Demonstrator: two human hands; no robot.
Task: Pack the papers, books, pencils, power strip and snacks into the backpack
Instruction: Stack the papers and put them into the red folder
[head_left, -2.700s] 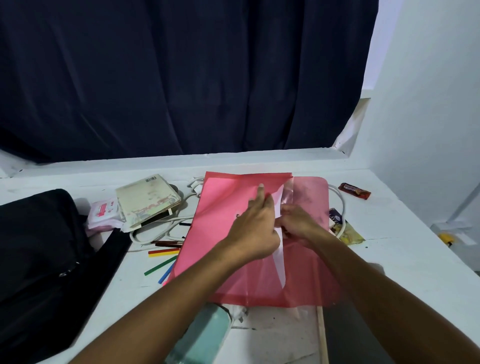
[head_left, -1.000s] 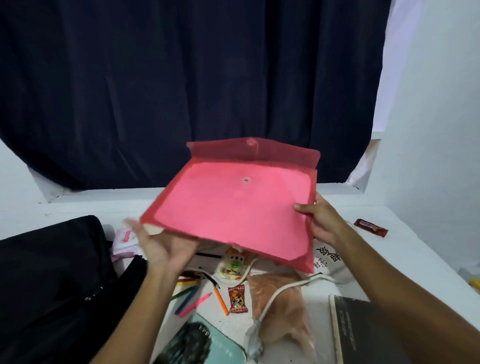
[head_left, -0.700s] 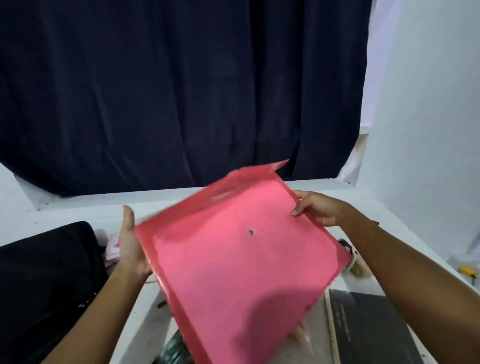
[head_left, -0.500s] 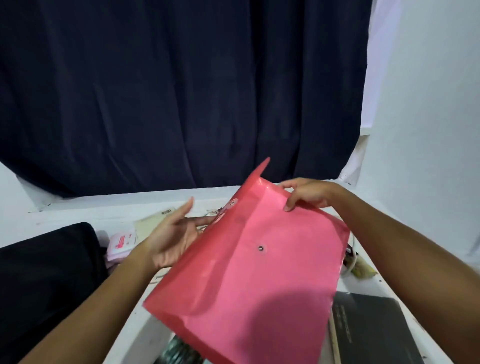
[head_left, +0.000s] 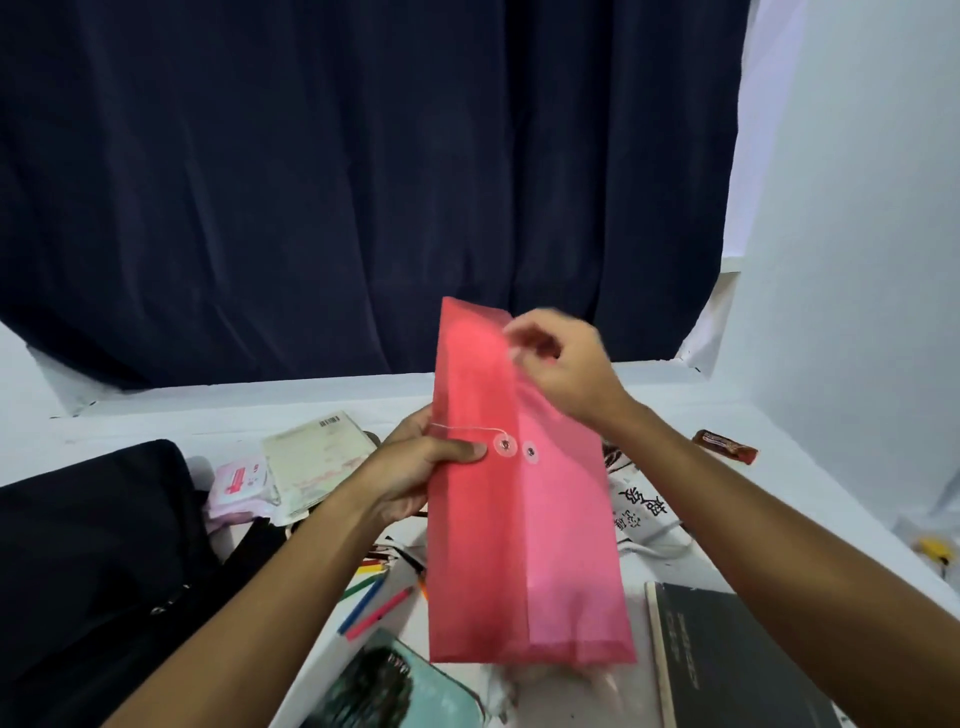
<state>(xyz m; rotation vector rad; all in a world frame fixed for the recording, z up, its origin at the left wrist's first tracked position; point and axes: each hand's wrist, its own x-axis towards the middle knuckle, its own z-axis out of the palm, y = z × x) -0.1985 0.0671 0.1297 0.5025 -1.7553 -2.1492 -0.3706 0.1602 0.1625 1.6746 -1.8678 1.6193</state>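
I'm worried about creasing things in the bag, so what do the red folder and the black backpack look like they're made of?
Red folder: looks like thin, semi-glossy translucent plastic; a lighter sheet shows through it, and it closes with string and two round buttons. The left hand grips its edge; the right hand pinches its top.
Black backpack: looks like soft matte fabric, slumped in folds; the exact weave cannot be told.

- We see the red folder (head_left: 524, 493) held upright, blocking the middle of the surface (head_left: 810, 488).
- Pencils (head_left: 374, 597), books (head_left: 727, 660) and a cord (head_left: 660, 535) crowd the space under it.
- The backpack (head_left: 88, 561) fills our left side.
- Bare surface lies far right, around a snack bar (head_left: 724, 446).
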